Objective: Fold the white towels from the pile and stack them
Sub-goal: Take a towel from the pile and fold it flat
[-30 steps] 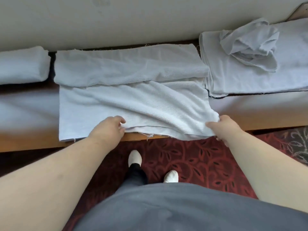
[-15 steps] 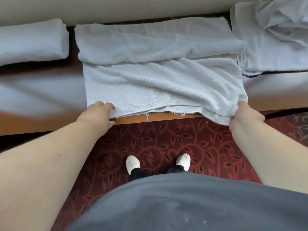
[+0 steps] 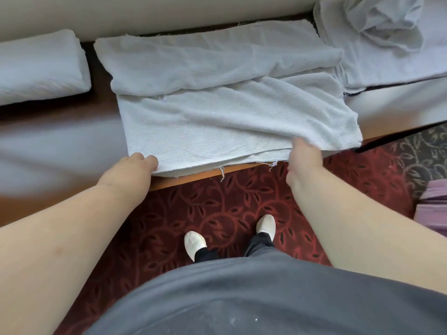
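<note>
A wooden table (image 3: 193, 178) stands against a pale wall (image 3: 145, 13), above a red leaf-patterned carpet (image 3: 217, 209). A white towel (image 3: 229, 122), partly folded, lies at the table's near edge, its hem overhanging. The left hand (image 3: 135, 169) pinches its near left corner; the right hand (image 3: 303, 157) grips the near hem, fingers tucked under the cloth. A folded towel stack (image 3: 41, 68) sits at the left, the unfolded pile (image 3: 387, 37) at the far right corner.

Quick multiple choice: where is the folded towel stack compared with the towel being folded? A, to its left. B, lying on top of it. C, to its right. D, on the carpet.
A: the folded towel stack sits on the table left of the towel being folded, with bare tabletop between them.
</note>
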Motion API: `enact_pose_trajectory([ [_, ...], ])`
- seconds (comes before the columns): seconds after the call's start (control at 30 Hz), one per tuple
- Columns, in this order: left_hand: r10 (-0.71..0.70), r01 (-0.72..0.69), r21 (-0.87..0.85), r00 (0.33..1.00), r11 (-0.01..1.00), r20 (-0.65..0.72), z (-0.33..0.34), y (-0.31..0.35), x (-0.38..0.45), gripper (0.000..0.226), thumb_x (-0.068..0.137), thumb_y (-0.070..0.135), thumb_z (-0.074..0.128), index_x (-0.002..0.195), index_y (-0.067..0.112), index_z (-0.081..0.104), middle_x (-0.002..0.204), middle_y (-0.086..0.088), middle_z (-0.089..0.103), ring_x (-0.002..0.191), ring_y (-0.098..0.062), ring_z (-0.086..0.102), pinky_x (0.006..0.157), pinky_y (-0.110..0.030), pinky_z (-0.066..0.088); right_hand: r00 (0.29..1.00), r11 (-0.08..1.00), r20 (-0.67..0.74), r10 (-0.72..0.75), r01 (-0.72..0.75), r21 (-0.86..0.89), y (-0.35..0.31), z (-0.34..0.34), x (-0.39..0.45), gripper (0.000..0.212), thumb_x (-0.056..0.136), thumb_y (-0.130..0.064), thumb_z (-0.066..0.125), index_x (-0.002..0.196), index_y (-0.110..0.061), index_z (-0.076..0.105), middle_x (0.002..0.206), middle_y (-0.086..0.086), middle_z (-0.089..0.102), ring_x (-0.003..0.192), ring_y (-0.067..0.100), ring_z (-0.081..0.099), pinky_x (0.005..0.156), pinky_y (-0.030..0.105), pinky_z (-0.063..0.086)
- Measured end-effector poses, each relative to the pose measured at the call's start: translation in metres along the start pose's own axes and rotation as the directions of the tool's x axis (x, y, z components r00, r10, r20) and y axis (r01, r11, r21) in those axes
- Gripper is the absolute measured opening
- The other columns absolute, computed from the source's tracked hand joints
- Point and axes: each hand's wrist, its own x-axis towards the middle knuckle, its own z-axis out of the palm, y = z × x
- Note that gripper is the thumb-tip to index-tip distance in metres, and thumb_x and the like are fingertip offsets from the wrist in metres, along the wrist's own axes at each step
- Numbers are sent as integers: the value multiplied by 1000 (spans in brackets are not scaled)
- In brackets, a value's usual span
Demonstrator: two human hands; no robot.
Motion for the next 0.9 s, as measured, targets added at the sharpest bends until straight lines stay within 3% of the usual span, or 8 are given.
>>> enact_pose_trajectory([
  [0.1,-20,20,0,1000,1000,11,-2,-14,0,24,86,4,42,95,26,43,89,1,37,75,-23,47,67,-40,46,898,571,320,-303,440,-693,29,20,-13,43,93,-43,51,133,-25,56,134,3,54,127,29,45,103,40,39],
  [0.17,-13,12,36,999,999,35,-3,-24,0,22,86,6,42,90,27,41,87,2,36,71,-18,43,62,-35,40,841,335,380,-386,512,-791,28,17,-13,52,94,-49,47,142,-29,48,149,1,42,136,28,34,107,48,30],
  [0.27,27,-36,102,995,994,97,-6,-34,2,22,86,7,42,88,29,43,88,4,38,81,-19,40,67,-33,40,804,259,387,-451,533,-805,24,9,-1,44,90,-53,51,128,-32,59,136,0,51,127,27,41,102,45,32],
  [0.37,22,-37,108,990,993,143,-7,-37,4,23,85,7,42,84,30,41,89,4,41,86,-20,40,72,-34,43,920,681,58,-388,328,-654,21,0,3,44,82,-50,65,117,-25,55,125,5,53,116,31,51,95,42,42],
  [0.43,19,-40,130,988,991,153,-5,-38,6,22,84,7,43,79,28,39,88,3,42,84,-18,40,70,-33,42,990,989,-144,1,-23,-148,12,-7,5,55,79,-45,71,123,-21,47,123,6,53,101,29,58,93,41,49],
  [0.5,29,-64,192,984,979,176,-7,-38,11,20,85,10,44,77,27,37,87,4,43,81,-16,40,66,-30,38,973,961,-38,229,-220,169,9,-15,14,52,84,-42,70,126,-19,50,107,2,59,83,20,60,88,39,51],
  [0.77,-66,-136,440,908,887,414,-46,8,15,32,73,57,59,92,34,49,90,14,54,86,-13,54,78,-32,49,981,975,30,190,-192,115,-1,-31,38,25,93,-23,63,116,-15,61,85,-4,65,74,11,65,74,35,51],
  [0.9,169,-244,317,954,916,247,-64,83,22,39,80,62,56,103,31,49,93,13,53,89,-17,55,70,-32,43,987,965,14,163,-162,207,-1,-37,41,19,92,-25,63,109,-18,65,97,0,69,81,11,67,69,33,57],
])
